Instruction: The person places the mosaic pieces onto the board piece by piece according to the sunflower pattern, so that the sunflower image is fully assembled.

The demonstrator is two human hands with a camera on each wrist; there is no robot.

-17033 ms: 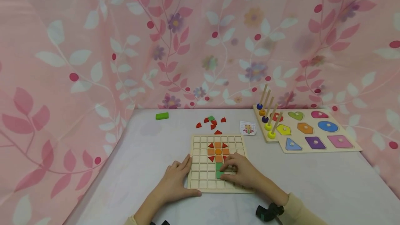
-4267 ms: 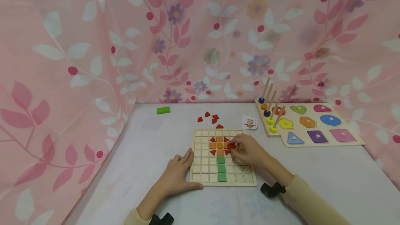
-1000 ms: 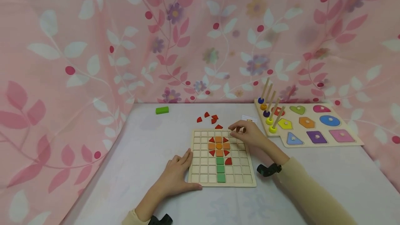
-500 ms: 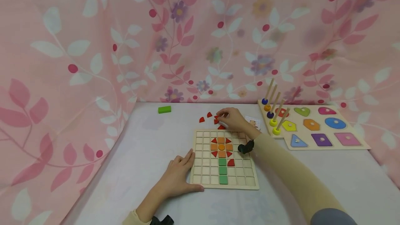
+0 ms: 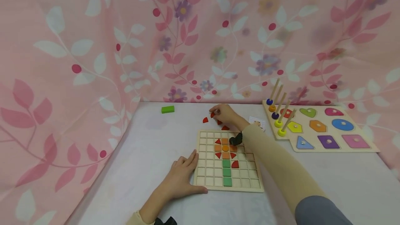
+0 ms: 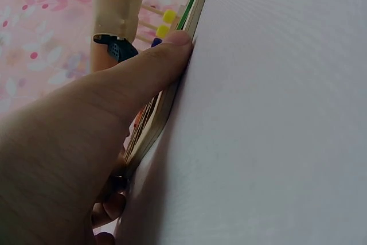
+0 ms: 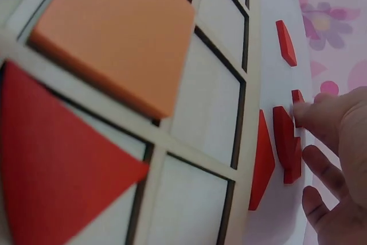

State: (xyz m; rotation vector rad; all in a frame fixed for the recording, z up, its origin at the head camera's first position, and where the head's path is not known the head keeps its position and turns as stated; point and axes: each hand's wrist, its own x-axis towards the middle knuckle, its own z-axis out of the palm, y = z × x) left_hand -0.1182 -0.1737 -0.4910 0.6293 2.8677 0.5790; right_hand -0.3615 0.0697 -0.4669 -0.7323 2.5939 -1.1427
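Note:
A wooden grid board (image 5: 229, 189) lies on the table with orange, red and green pieces in it. The left hand (image 5: 179, 176) rests against its left side, fingers along the edge and thumb (image 6: 166, 55) at the front left corner. Beyond the board's back edge, the right hand (image 5: 225, 113) pinches a red quarter-round piece (image 5: 212, 115) between thumb and a finger; in the right wrist view the digit (image 7: 321, 120) overlaps that piece (image 7: 297, 97). More red pieces lie close by, one (image 5: 205, 119) to the left, another (image 5: 225, 127) nearer the board.
A green block (image 5: 167, 109) lies at the back left. A patterned card (image 5: 257, 122) is partly behind the right forearm. At the right stands a shape board (image 5: 337, 146) with knobbed pieces and pegs holding coloured beads. Flowered cloth hangs behind.
The right hand has moved left and back from the board's rear edge to the loose red pieces, its forearm now crossing the board. The left hand keeps its place at the board.

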